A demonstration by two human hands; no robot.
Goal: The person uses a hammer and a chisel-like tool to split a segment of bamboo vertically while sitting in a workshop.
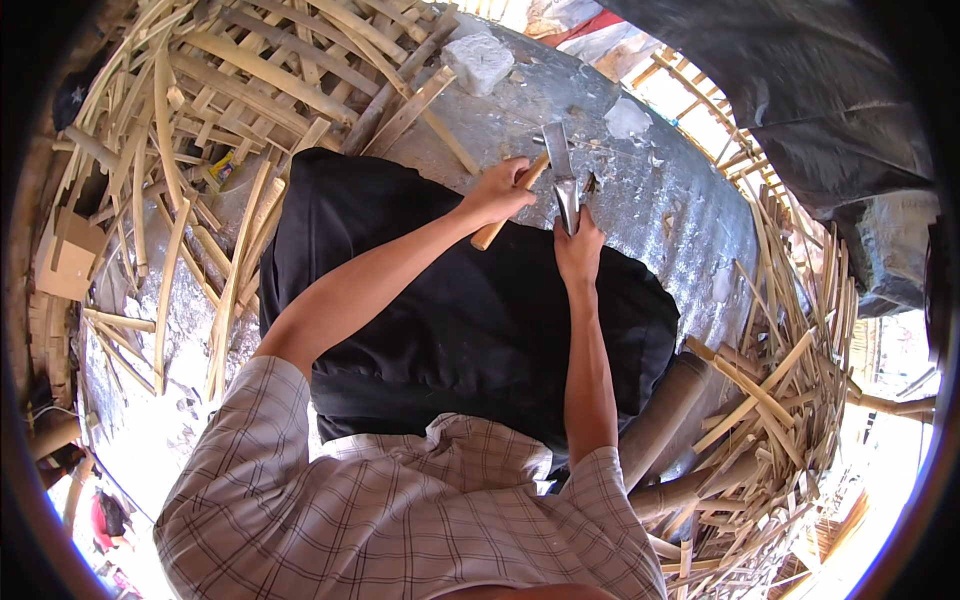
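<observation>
My left hand is closed around a short piece of bamboo, which slants from upper right to lower left over my lap. Close beside it, my right hand grips a knife-like metal tool by its lower end. Its flat grey blade points up and away from me, next to the upper end of the bamboo. I cannot tell whether blade and bamboo touch. Black cloth covers my legs under both hands.
Woven bamboo slats and loose strips lie at the far left. More cut bamboo strips are heaped on the right, beside a thick bamboo pole. A pale stone block rests on the grey floor ahead. Dark sheeting hangs at upper right.
</observation>
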